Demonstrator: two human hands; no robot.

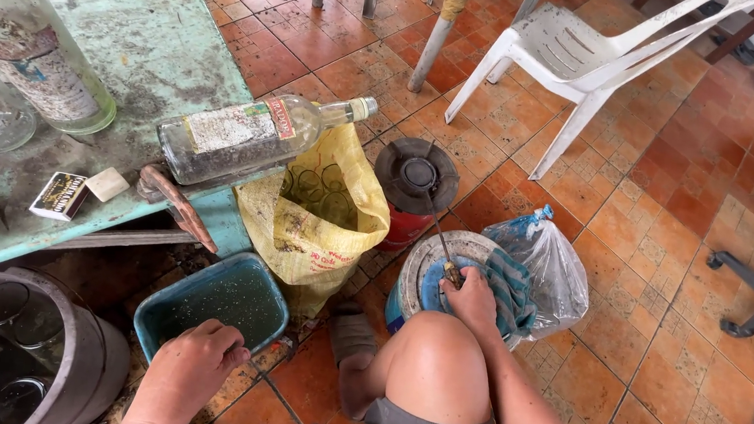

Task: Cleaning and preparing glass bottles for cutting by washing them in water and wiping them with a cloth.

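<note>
- Head view, looking down past a bare knee (436,365) to a tiled floor (664,295).
- Thin metal rod (435,227), perhaps a screwdriver, clasped at its handle end in the right hand (470,297); long axis slanted up and away toward a dark round burner cap (416,174) atop a red canister (405,229).
- Right hand curled tight around that tool, resting on a blue-green cloth (508,289) draped over a round tin (422,267).
- Left hand (192,365) loosely curled at the near rim of a teal tub (212,302) holding murky liquid; whether anything was gripped there, impossible to tell.
- Tool nearer the right hand by far, well apart from the left.
- Just beyond the tub, a yellow sack (317,211) standing open; beside the tin, a clear plastic bag (547,265).
- Further out: a worn green table (128,22) bearing a glass bottle (246,135) lying on its side, a matchbox (59,195), rusty pliers (179,207); a white plastic chair (585,57) behind.
</note>
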